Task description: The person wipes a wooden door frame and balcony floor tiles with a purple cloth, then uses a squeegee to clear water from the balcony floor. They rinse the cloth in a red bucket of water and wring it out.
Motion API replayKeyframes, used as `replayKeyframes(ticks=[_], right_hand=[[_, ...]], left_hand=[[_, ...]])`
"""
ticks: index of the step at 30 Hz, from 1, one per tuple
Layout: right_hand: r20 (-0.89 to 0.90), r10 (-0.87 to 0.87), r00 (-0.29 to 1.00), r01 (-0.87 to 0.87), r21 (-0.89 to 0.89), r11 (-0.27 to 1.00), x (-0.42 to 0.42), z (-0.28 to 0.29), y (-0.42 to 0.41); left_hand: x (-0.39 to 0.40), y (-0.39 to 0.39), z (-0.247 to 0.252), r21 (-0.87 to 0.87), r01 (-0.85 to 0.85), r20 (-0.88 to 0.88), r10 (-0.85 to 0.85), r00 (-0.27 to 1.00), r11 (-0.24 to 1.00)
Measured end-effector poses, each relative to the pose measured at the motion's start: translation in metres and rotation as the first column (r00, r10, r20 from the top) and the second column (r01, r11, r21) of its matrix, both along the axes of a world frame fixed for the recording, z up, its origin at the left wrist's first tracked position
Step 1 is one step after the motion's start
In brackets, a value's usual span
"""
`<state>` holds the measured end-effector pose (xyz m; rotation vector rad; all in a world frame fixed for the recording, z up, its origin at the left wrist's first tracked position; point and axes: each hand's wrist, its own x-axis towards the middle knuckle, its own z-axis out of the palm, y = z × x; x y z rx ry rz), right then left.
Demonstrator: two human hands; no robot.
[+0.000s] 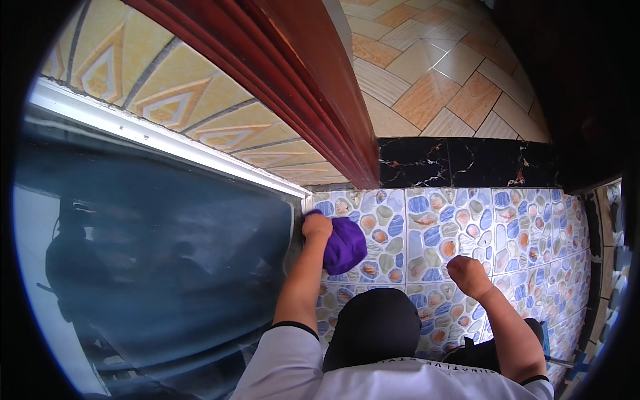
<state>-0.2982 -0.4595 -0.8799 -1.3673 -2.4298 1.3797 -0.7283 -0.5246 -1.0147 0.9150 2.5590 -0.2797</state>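
Observation:
My left hand [317, 226] grips a purple cloth [345, 246] at the corner where the glass panel, the white frame strip and the tiled floor meet. Most of the cloth hangs or lies to the right of the hand, over the pebble-and-shell patterned floor tiles [431, 220]. The fingertips are partly hidden in the cloth. My right hand [468, 275] is curled into a loose fist over the tiles, apart from the cloth, with nothing visible in it.
A large dark reflective glass panel [165, 240] fills the left, edged by a white frame strip [170, 140]. Ahead are a reddish-brown wooden door frame [320, 90] and a black marble-patterned threshold [415, 162], with wood-patterned floor tiles [440, 75] beyond. Something blue [575, 367] shows at lower right.

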Motion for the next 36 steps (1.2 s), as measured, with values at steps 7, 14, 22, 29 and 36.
replayKeyframes(ticks=[7, 14, 22, 29, 36], right_hand=[[-0.072, 0.074, 0.995, -0.075, -0.019, 0.997, -0.015, 0.010, -0.010], [0.025, 0.102, 0.994, -0.102, -0.023, 0.995, -0.011, -0.001, -0.014], [-0.023, 0.098, 0.995, -0.099, -0.012, 0.995, -0.019, -0.013, -0.013], [0.012, 0.104, 0.995, -0.104, 0.079, 0.991, -0.008, -0.017, -0.007], [0.006, 0.050, 0.999, -0.050, 0.021, 0.999, -0.002, -0.010, -0.008]], left_hand=[[0.025, -0.036, 0.011, 0.254, 0.022, -0.190, 0.027, 0.981, 0.967], [-0.006, 0.016, 0.009, 0.285, -0.099, -0.124, 0.139, 0.982, 0.953], [-0.024, 0.033, -0.027, 0.228, -0.187, -0.123, 0.219, 0.968, 0.956], [-0.037, 0.031, 0.003, 0.160, -0.073, 0.002, 0.074, 0.997, 0.984], [0.001, 0.028, 0.000, 0.283, -0.078, -0.263, 0.156, 0.952, 0.956]])
